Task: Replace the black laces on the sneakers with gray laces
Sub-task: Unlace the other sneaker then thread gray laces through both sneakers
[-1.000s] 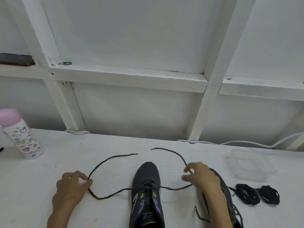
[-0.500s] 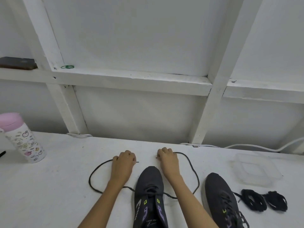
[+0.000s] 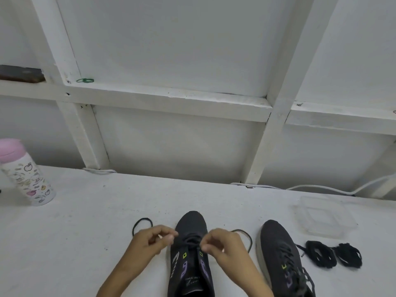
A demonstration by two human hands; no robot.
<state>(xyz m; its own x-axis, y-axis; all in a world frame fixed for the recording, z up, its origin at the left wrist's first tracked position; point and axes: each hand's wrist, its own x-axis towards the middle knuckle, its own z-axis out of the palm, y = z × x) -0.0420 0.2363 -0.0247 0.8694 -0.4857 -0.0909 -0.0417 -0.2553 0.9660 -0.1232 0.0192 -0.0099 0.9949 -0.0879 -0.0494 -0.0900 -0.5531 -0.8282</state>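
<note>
A dark sneaker (image 3: 191, 224) with purple and green marks lies toe-away in the middle of the white table. One dark lace runs through its front eyelets and loops out on the left (image 3: 141, 224) and on the right (image 3: 246, 237). My left hand (image 3: 153, 241) pinches the left end of the lace beside the shoe's front eyelets. My right hand (image 3: 222, 245) pinches the right end over the eyelets. A second dark sneaker (image 3: 278, 241), laced, lies to the right.
Two bundled black laces (image 3: 333, 254) lie right of the second sneaker. A clear plastic container (image 3: 325, 217) stands behind them. A pink-lidded bottle (image 3: 25, 176) stands at the far left. A white cable (image 3: 321, 187) runs along the wall.
Both hands drew back from the lace tips ahead of the toe to the front eyelets, each holding an end. The lace loops on both sides have shrunk.
</note>
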